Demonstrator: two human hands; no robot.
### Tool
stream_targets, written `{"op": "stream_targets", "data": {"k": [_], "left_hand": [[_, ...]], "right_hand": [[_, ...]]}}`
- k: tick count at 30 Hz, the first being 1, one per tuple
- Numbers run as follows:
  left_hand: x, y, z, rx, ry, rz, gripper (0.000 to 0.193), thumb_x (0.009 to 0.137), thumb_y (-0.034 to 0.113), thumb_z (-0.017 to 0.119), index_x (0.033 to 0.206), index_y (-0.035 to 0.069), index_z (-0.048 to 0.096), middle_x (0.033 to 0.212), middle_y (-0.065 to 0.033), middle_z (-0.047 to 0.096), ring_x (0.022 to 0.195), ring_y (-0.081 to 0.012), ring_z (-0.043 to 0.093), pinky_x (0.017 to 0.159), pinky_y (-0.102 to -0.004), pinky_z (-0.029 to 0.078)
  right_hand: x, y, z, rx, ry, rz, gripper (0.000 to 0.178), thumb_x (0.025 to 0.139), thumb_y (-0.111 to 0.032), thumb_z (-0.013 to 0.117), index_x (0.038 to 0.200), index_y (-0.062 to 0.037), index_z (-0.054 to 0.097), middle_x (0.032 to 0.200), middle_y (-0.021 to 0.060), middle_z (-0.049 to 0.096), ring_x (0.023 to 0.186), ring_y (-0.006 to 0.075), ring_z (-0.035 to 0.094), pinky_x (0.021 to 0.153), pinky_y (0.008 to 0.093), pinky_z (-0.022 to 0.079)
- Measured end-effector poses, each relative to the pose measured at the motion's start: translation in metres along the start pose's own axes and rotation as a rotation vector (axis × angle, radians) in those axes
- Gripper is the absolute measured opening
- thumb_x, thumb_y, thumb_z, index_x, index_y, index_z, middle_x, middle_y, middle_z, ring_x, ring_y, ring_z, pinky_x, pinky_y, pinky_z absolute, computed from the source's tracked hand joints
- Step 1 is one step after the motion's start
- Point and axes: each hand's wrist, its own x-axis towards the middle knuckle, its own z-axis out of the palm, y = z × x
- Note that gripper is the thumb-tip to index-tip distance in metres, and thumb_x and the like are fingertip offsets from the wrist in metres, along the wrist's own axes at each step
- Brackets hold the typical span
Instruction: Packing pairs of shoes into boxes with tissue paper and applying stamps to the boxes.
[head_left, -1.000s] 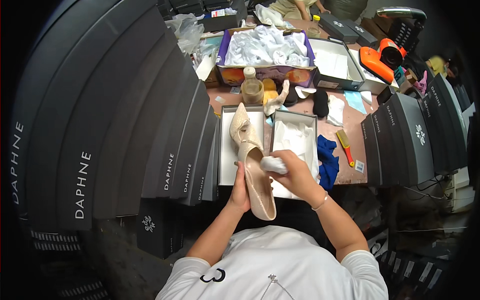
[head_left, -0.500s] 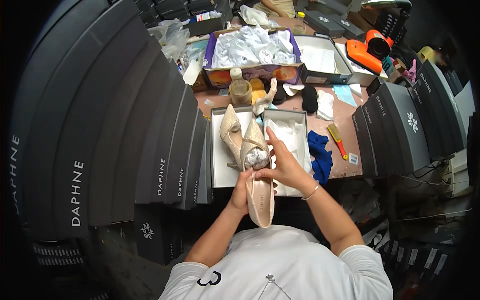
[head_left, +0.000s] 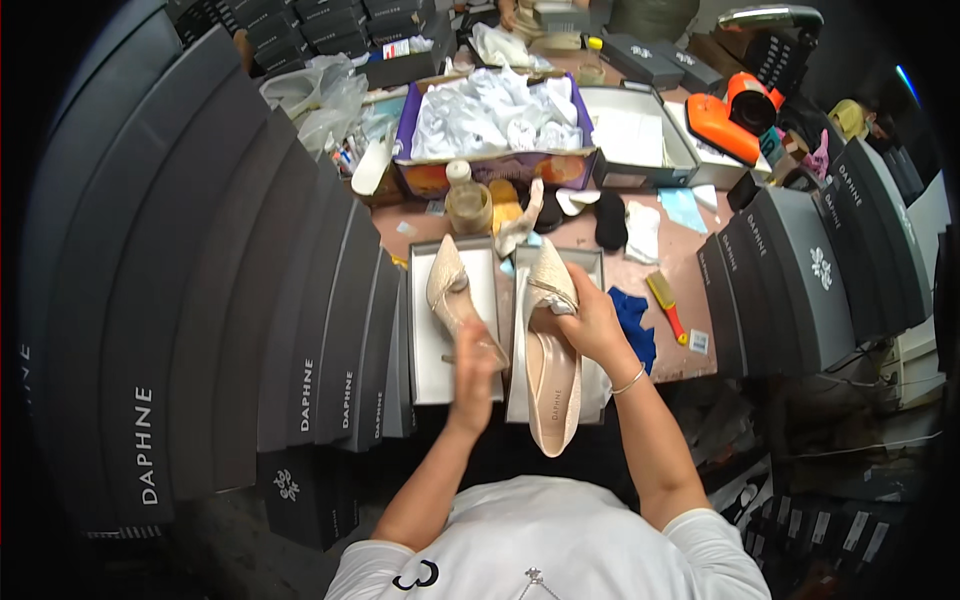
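My right hand (head_left: 597, 328) is closed on a pale gold pointed shoe (head_left: 556, 390), thumb at the opening and fingers along its right side. The shoe is held over the right-hand open box (head_left: 599, 262), its toe pointing away from me. A matching shoe (head_left: 446, 275), with crumpled filling in its toe, is over the left-hand shoe box (head_left: 428, 375). Smeared by motion, my left hand (head_left: 474, 380) is at this second shoe's heel end; whether it grips the shoe cannot be made out.
Stacked dark shoe boxes (head_left: 330, 300) rise at left, with more boxes (head_left: 790, 270) at right. Beyond the shoes stand a glass jar (head_left: 468, 205) and a purple carton (head_left: 500, 170) of white wrapping. A brush (head_left: 667, 305) and blue cloth (head_left: 632, 325) lie at right.
My left hand has let go of the shoe in my right hand and moved left to the other shoe. The right hand has carried its shoe rightward, over the right-hand box.
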Motion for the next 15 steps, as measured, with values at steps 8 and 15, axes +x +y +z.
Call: {"op": "stream_targets", "data": {"k": [8,15], "left_hand": [[0.033,-0.079,-0.026,-0.003,0.254,-0.26,0.084,0.088,0.03,0.061,0.149,-0.003,0.013,0.144,-0.0269,0.036,0.131,-0.0347,0.039,0.107,-0.0392,0.033],[0.029,-0.043,-0.026,-0.5,0.254,-0.353,0.051,0.085,0.014,0.046,0.134,0.001,0.04,0.117,-0.0141,0.055,0.107,-0.0227,0.056,0.094,-0.0338,0.045]], "right_hand": [[-0.022,0.087,0.049,0.052,-0.114,0.16,0.093,0.08,-0.025,0.071,0.144,0.0122,0.015,0.138,0.0349,0.036,0.131,0.0423,0.038,0.109,0.0382,0.031],[-0.066,0.063,0.051,0.233,-0.175,0.389,0.093,0.081,-0.017,0.063,0.148,0.0065,0.003,0.14,0.0323,0.036,0.129,0.0398,0.042,0.107,0.0388,0.034]]}}
